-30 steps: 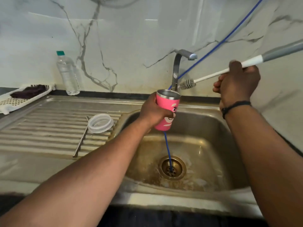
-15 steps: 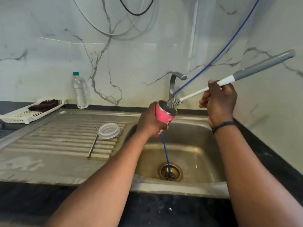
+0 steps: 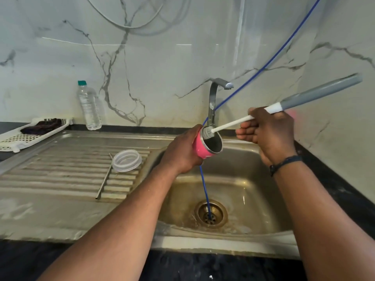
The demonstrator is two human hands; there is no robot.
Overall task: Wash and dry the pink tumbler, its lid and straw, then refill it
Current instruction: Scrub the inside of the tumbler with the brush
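Left hand (image 3: 182, 153) has its fingers wrapped round the pink tumbler (image 3: 199, 148), tipped mouth-right over the sink (image 3: 239, 179), while the right hand (image 3: 269, 130) curls its fingers on the bottle brush (image 3: 229, 125), bristles just inside the rim. Over on the ribbed draining surface (image 3: 60, 171), the clear lid (image 3: 127, 160) sits beside the metal straw (image 3: 104, 177).

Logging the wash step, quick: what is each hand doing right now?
Left hand: grips the pink tumbler, tilted over the sink.
Right hand: grips the bottle brush, bristles at the tumbler's mouth.
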